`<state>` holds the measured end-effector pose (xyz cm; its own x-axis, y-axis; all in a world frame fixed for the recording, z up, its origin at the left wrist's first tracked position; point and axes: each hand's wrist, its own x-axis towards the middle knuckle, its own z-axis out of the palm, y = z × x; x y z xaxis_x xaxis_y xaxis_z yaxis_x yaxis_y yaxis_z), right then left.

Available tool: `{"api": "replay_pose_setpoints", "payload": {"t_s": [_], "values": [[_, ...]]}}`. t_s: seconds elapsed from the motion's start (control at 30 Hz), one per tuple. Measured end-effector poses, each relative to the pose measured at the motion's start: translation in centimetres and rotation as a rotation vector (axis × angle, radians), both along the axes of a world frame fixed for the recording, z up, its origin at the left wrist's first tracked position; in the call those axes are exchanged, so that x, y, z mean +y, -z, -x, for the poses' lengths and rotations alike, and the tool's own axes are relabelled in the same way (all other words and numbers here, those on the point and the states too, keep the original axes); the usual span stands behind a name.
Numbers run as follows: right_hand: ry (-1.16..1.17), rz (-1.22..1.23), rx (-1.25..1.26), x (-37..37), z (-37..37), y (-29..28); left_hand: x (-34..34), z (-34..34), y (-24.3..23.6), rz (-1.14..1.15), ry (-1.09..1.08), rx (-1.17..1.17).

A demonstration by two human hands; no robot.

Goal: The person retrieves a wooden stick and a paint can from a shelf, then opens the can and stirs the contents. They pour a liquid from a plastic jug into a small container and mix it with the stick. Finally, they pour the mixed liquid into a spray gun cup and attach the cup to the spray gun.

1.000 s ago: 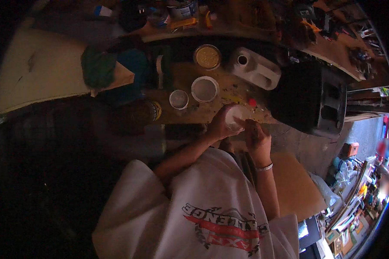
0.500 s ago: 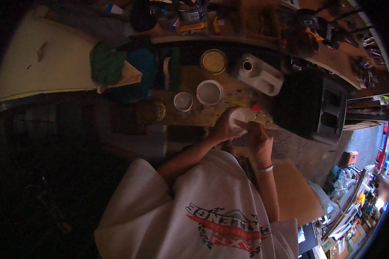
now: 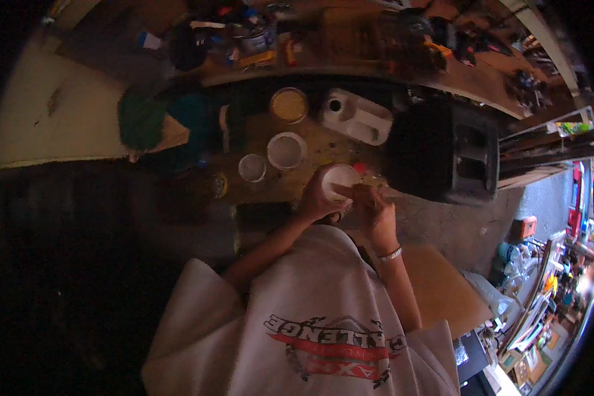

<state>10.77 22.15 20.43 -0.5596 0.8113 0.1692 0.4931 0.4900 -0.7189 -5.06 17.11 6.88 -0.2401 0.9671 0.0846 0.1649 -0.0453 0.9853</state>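
Observation:
My left hand (image 3: pixel 314 199) is wrapped round the side of a small white cup (image 3: pixel 342 175), holding it above the near edge of the workbench (image 3: pixel 297 187). Over the cup's opening is my right hand (image 3: pixel 379 216), its fingers closed. A short, flat, stick-like shape runs from those fingers into the cup, too dim to name. Beyond the cup stand a white tub (image 3: pixel 286 151) with pale contents and a smaller white tub (image 3: pixel 252 168). A small red cap (image 3: pixel 360 168) lies just past the cup.
Farther back are a round yellowish lid (image 3: pixel 289 105) and a pale jug (image 3: pixel 356 117) on its side. A large black case (image 3: pixel 472 153) stands at the right. Green cloth (image 3: pixel 140 119) lies at the left. Tools crowd a shelf (image 3: pixel 369 65) behind. A brown board (image 3: pixel 442 290) is by my right arm.
The view has swung, so the bench and its things sit farther left in the picture. Both hands stay at the cup, the right one still over its opening.

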Motion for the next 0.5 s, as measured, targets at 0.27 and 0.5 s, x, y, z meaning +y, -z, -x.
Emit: {"api": "replay_pose_setpoints", "payload": {"t_s": [0.27,0.5], "values": [[-0.038,-0.043,0.128,1.2,-3.3,-1.0,1.4,-3.0,-0.7,-0.003,0.025,-0.091],[0.083,0.025,0.108,1.9,-6.9,-1.7,2.7,-6.5,-0.3,-0.268,0.053,-0.062]]}}
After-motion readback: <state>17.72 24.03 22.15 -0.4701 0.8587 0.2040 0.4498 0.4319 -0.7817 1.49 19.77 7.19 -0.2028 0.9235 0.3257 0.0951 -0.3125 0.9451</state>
